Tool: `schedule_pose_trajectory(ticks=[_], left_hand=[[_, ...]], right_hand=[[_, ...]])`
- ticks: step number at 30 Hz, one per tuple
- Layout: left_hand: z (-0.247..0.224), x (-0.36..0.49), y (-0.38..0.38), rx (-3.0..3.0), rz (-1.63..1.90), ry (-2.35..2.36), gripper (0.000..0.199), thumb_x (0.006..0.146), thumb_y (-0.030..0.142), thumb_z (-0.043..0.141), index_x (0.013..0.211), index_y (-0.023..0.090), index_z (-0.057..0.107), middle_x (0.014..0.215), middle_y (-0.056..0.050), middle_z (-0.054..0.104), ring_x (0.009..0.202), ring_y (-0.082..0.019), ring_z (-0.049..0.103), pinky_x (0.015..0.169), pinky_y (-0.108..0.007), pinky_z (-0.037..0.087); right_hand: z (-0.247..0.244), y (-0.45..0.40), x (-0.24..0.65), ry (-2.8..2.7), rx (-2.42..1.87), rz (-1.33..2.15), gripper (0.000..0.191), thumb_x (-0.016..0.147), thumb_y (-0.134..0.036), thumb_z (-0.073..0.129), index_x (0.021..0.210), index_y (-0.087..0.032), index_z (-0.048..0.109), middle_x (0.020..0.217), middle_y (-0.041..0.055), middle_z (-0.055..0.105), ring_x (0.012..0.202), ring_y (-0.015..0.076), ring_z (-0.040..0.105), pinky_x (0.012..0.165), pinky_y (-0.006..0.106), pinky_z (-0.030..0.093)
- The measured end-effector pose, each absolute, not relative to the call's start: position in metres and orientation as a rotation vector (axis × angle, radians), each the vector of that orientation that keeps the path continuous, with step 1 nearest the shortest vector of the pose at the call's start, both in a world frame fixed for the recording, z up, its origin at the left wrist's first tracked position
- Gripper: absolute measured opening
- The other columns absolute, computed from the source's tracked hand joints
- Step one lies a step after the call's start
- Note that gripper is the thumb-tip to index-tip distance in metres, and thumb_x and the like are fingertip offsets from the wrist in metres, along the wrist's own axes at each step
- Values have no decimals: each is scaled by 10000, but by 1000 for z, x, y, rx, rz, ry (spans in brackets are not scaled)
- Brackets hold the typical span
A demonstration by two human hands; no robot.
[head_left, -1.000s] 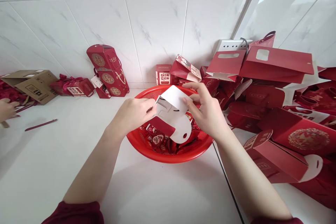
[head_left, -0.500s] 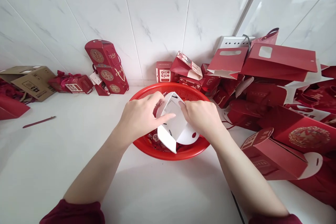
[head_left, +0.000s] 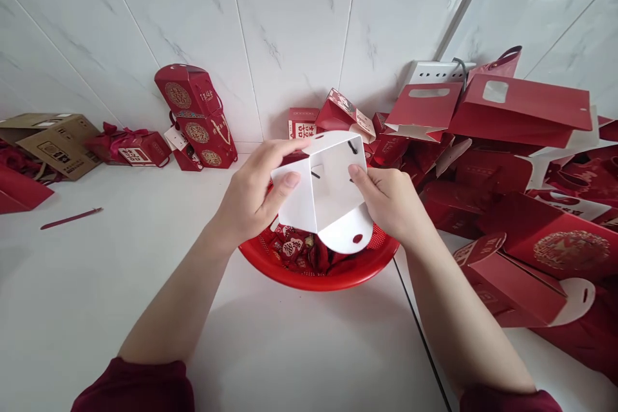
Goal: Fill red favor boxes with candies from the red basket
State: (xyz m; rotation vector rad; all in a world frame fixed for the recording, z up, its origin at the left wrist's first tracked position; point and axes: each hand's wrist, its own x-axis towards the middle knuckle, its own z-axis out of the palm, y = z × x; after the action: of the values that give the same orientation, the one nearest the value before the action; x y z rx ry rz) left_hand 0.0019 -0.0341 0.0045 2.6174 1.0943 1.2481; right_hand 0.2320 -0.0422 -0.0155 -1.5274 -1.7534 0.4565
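Observation:
A gift box (head_left: 333, 196) stands open between my hands, its white inside facing up, with dark cord ends and a rounded flap with a hole toward me. My left hand (head_left: 258, 190) grips its left side, thumb on the white panel and fingers over the far edge. My right hand (head_left: 391, 196) pinches the right panel with the thumb inside. Beneath the box is a red plastic basket (head_left: 313, 282); small red wrapped pieces (head_left: 292, 248) lie in it.
Red boxes (head_left: 521, 109) are heaped at the right, beside a power strip (head_left: 434, 71). Stacked red boxes (head_left: 197, 119) stand by the tiled wall. At the left are a brown carton (head_left: 65, 148), a ribboned box (head_left: 130, 147) and a thin red strip (head_left: 71, 218). A dark cable (head_left: 421, 328) crosses the table.
Both hands have raised the box a little and spread it wider, so more of its white inside shows. The view has shifted slightly.

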Motion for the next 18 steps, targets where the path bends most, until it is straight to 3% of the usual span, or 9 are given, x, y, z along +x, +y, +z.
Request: schedule_pose_trajectory(ticks=[3,5,7,9,12,15,18], left_hand=[[0,4,-33,2719,1456,1069,421,1024,482,361,1303,236,559,1243,-105,626,1203,-258,572,1018,-426,510],[2,4,-36,2827,1544,1042,471,985,522,459,1381,268,487,1329,-106,566,1275,-280,520,1040,-446,499],[4,5,-37,2921,1567,1099,505,975,456,516,1448,315,415,1496,-80,435,1409,-298,407,1117,-469,439],[5,5,-37,2978,1516,1224,453,989,332,490,1437,377,440,1578,0,360,1491,-298,309,1198,-511,334],[0,7,-35,3026,1361,1295,425,965,256,466,1335,443,563,1508,83,484,1486,-294,340,1231,-585,243],[-6,11,-37,3110,1029,1199,430,929,295,507,1321,450,591,1462,73,552,1436,-306,420,1229,-630,216],[-8,16,-39,3138,887,1150,470,922,328,549,1388,384,557,1548,12,473,1455,-338,389,1222,-651,185]], right_hand=[[-13,-49,228,-1763,-1376,794,531,977,-592,409,606,-222,322,546,-30,331,491,102,300,453,268,210],[-12,-51,227,-1778,-1367,820,530,978,-596,405,610,-221,337,549,-29,340,487,101,293,445,270,198],[-13,-50,226,-1792,-1427,729,526,986,-564,401,597,-224,302,540,-26,339,486,104,286,453,275,201],[-15,-46,225,-1820,-1550,564,516,997,-515,391,584,-230,274,517,-16,360,481,118,307,470,282,224],[-20,-40,224,-1841,-1806,193,460,1009,-422,366,590,-231,365,551,40,500,514,168,428,507,299,245],[-24,-38,222,-1864,-1970,26,369,1006,-358,350,723,-212,535,693,106,629,604,230,555,529,304,243],[-25,-36,221,-1956,-1906,92,307,1001,-347,364,831,-214,582,729,92,656,638,242,585,542,295,261]])
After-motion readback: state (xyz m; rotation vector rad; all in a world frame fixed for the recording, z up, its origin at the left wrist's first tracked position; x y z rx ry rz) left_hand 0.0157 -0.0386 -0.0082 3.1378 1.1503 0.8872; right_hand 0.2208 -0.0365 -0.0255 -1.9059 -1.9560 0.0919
